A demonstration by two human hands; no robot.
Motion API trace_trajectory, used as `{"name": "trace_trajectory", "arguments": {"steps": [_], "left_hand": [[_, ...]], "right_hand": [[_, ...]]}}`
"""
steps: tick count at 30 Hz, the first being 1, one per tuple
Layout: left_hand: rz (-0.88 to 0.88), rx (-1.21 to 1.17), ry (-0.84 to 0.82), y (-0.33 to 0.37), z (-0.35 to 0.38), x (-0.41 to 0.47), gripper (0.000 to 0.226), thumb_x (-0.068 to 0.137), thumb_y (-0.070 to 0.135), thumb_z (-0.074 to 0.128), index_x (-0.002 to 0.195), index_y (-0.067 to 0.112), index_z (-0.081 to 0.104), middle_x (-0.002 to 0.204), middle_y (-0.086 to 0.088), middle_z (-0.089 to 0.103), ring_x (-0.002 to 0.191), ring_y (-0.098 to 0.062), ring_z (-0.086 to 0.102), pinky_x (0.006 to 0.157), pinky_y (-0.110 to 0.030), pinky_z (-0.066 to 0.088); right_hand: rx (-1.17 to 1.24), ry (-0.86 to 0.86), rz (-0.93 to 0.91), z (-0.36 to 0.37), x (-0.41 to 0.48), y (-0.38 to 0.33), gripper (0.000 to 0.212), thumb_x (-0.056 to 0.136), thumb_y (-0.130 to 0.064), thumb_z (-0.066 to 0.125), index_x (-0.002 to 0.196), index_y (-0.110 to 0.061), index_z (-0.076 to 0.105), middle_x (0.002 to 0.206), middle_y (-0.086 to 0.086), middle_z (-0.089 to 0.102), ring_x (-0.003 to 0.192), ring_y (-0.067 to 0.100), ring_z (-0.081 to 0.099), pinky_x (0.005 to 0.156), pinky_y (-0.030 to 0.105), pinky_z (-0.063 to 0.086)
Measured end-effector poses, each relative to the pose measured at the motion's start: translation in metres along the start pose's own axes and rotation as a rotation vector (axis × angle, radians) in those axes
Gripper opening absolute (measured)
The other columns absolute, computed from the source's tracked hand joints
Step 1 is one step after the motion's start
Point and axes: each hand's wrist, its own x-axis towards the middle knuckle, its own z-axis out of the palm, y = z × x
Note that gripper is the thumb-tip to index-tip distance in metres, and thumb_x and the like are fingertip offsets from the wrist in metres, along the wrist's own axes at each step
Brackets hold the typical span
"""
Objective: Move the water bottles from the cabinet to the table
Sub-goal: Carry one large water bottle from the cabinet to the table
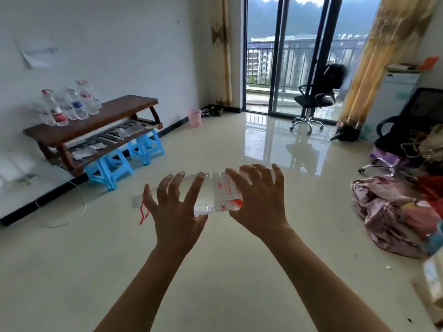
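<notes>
Holding: I see a clear plastic water bottle [213, 195] with a red-and-white label, sideways, frame centre.
Left hand [173, 212]: spread fingers curled over cap end.
Right hand [260, 202]: spread fingers gripping label end.
Brown wooden table [115, 116], left: more clear bottles [69, 106] standing.

Label of held bottle [211, 195] partly hidden behind right hand [259, 202], neck behind left hand [172, 212], bottles [69, 104] on table [115, 113] mid-left blurred, labels illegible, wall paper [38, 53] upper left unreadable, obj. [434, 283] lower right blurred, cut off by edge
</notes>
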Motion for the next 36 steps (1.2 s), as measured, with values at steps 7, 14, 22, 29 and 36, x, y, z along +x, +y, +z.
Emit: {"name": "trace_trajectory", "arguments": {"steps": [7,14,22,29,36], "left_hand": [[-0.080,0.136,-0.057,-0.050,0.112,0.095,0.101,0.059,0.046,0.092,0.145,0.028,0.043,0.143,-0.019,0.047,0.134,-0.041,0.043,0.112,-0.069,0.024],[-0.204,0.245,-0.025,-0.136,0.186,0.166,0.102,0.057,0.039,0.095,0.144,0.028,0.044,0.141,-0.022,0.051,0.132,-0.043,0.044,0.111,-0.069,0.023],[-0.269,0.307,0.012,-0.311,0.304,0.233,0.096,0.058,0.038,0.094,0.141,0.027,0.048,0.136,-0.021,0.053,0.129,-0.042,0.048,0.110,-0.069,0.026],[-0.219,0.254,0.006,-0.426,0.400,0.323,0.102,0.056,0.041,0.095,0.143,0.029,0.045,0.137,-0.019,0.051,0.129,-0.040,0.045,0.110,-0.067,0.024],[-0.183,0.245,0.017,-0.507,0.527,0.404,0.102,0.054,0.044,0.095,0.142,0.030,0.045,0.137,-0.018,0.048,0.129,-0.038,0.042,0.108,-0.064,0.026]], "right_hand": [[0.111,-0.038,-0.070,0.129,0.122,0.049,0.083,0.061,-0.047,0.088,0.133,-0.030,0.054,0.131,0.007,0.060,0.122,0.036,0.053,0.113,0.062,0.029],[0.226,-0.047,-0.182,0.242,0.246,0.035,0.088,0.055,-0.044,0.092,0.133,-0.030,0.055,0.129,0.005,0.057,0.123,0.033,0.048,0.115,0.060,0.025],[0.273,-0.079,-0.276,0.418,0.391,-0.035,0.091,0.054,-0.045,0.093,0.134,-0.032,0.052,0.129,0.004,0.057,0.123,0.030,0.044,0.113,0.066,0.031],[0.255,-0.073,-0.263,0.529,0.510,-0.053,0.090,0.053,-0.043,0.093,0.134,-0.030,0.054,0.129,0.004,0.057,0.121,0.029,0.044,0.113,0.063,0.031],[0.230,-0.029,-0.241,0.666,0.610,-0.032,0.090,0.052,-0.044,0.094,0.133,-0.027,0.058,0.126,0.006,0.059,0.120,0.032,0.046,0.111,0.064,0.033]]}}
